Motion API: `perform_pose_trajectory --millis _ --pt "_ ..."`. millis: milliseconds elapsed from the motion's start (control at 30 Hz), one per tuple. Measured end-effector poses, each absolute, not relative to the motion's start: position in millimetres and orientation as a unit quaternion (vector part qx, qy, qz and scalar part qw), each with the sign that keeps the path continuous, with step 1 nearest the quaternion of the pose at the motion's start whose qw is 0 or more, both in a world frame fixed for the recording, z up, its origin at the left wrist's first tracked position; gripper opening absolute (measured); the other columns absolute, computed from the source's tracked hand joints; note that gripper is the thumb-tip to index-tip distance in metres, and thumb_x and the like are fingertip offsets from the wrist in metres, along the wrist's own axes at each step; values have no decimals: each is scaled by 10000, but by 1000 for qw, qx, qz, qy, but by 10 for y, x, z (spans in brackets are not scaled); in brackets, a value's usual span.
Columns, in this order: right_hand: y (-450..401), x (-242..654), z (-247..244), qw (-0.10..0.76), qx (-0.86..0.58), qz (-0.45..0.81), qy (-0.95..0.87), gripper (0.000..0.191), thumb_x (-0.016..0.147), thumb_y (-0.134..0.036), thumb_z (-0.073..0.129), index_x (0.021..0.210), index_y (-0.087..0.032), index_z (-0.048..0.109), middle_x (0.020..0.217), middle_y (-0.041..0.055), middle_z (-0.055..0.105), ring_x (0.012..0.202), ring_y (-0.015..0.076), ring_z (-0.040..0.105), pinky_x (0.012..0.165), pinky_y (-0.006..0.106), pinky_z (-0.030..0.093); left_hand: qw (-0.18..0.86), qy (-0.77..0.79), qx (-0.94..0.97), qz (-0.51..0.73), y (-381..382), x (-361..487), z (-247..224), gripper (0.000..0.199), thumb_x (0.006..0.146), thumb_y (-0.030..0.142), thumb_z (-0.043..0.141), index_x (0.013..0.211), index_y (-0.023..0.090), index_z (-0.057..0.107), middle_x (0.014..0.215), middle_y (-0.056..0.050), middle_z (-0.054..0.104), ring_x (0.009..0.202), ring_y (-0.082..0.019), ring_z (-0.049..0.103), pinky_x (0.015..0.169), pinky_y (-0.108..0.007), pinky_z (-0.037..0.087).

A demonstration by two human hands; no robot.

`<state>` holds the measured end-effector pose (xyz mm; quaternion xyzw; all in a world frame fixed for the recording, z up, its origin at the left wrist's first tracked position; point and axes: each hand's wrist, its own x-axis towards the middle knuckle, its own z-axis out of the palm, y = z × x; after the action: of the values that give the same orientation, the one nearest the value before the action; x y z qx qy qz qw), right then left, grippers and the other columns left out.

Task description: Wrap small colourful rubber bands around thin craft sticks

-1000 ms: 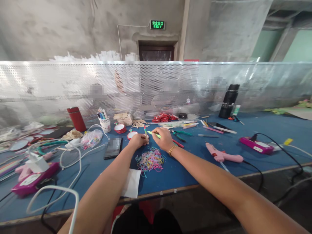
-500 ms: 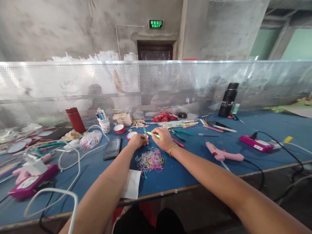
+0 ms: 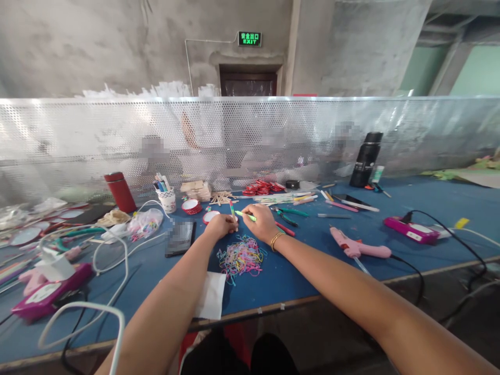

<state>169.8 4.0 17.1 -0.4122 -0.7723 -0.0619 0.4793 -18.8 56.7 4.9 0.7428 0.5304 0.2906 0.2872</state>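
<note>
My left hand (image 3: 222, 225) is closed on a wooden craft stick (image 3: 232, 209), which points up from the fingers and has red and green colour on its upper part. In my right hand (image 3: 262, 221) is a bright green marker (image 3: 247, 215), its tip at the edge of the stick. A tangled pile of colourful rubber bands (image 3: 242, 258) lies on the blue table just below both hands. Beside my left fingers sits a round red-rimmed tin (image 3: 211, 216) with a white face, partly covered by the hand.
Left stand a black phone (image 3: 180, 239), a paper cup of pens (image 3: 167, 200), a red flask (image 3: 119, 191) and looping white cable. Right lie green-handled pliers (image 3: 291, 212), a pink glue gun (image 3: 359, 247) and a purple power strip (image 3: 411, 230). A perforated metal screen (image 3: 258, 140) closes the back.
</note>
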Motion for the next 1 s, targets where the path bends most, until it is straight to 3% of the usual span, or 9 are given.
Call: perform_pose_trajectory --millis 133,1000 --pt "29 1709 179 483 -414 -62 -769 101 880 -259 543 871 -220 636 806 11 669 821 177 566 813 301 365 290 538 737 288 531 -176 75 176 681 336 705 653 163 699 531 15 602 462 -87 470 435 -207 298" --pt "-8 1668 192 469 -409 -73 -780 118 897 -274 525 884 -225 631 828 23 667 838 184 562 823 305 363 321 527 726 304 517 -166 93 77 659 228 708 606 178 682 582 17 641 519 -98 540 515 -203 393"
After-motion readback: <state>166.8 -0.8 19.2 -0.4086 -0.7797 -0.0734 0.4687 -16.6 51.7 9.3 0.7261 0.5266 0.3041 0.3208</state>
